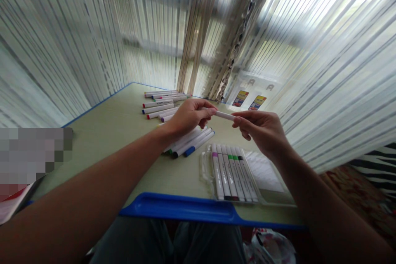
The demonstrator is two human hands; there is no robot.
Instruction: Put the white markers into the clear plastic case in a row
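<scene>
Both my hands hold one white marker [225, 115] above the table. My left hand [189, 116] pinches its left end, and my right hand [260, 128] pinches its right end. Under my left hand lie a few loose markers [194, 141] with dark and blue caps. Below my right hand a clear plastic case [268, 173] lies open, with several markers [232, 171] side by side in it, showing purple and green bands.
More markers [162, 105] lie scattered at the far end of the pale green table [117, 128], which has a blue rim [185, 208]. Striped sheer curtains [309, 70] hang close behind and to the right. A plastic bag [272, 247] sits below by my knees.
</scene>
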